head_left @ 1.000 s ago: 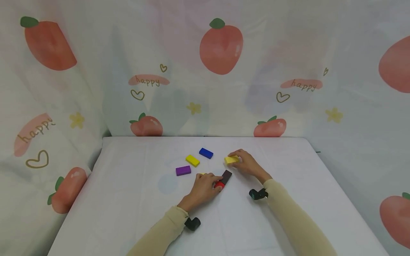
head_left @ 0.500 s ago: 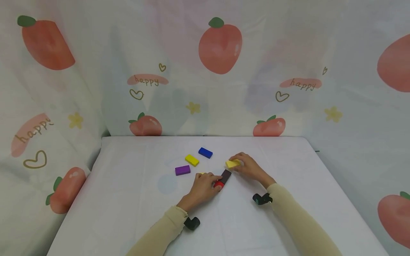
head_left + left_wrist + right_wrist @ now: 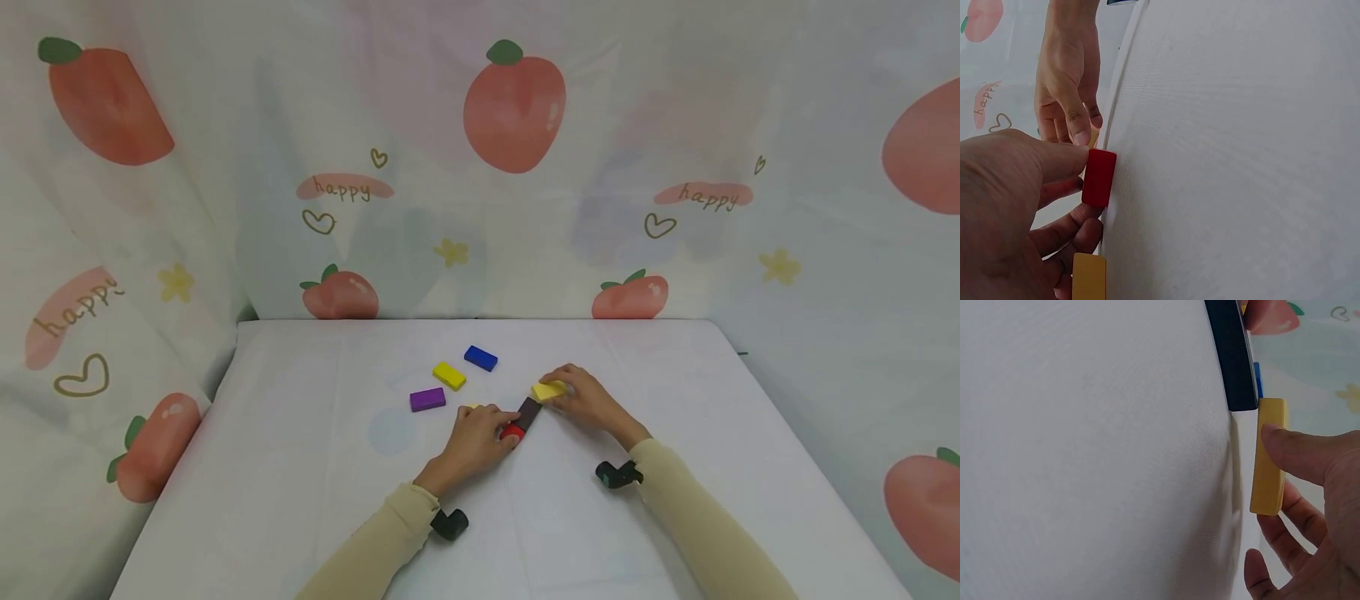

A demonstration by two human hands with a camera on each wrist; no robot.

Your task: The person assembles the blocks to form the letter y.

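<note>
My left hand [image 3: 471,437] pinches a red block [image 3: 1099,178] between thumb and fingers on the white table. Lined up end to end with it lies a dark block [image 3: 529,411], slanting away to the right. My right hand [image 3: 588,398] holds a yellow block [image 3: 1268,462] by thumb and fingers at the dark block's far end. In the right wrist view that yellow block stands off the tabletop, its end right by the dark block's corner. Another yellow block [image 3: 1089,276] lies beside my left fingers, mostly hidden by the hand in the head view.
Left of the row lie a purple block [image 3: 427,400], a yellow block [image 3: 449,376] and a blue block [image 3: 481,358]. The white table [image 3: 300,467] ends at a fruit-print curtain [image 3: 525,233] behind. Each wrist wears a small black camera.
My right hand has brought its yellow block down and slightly right, toward the far end of the dark block. The left hand has stayed on the red block.
</note>
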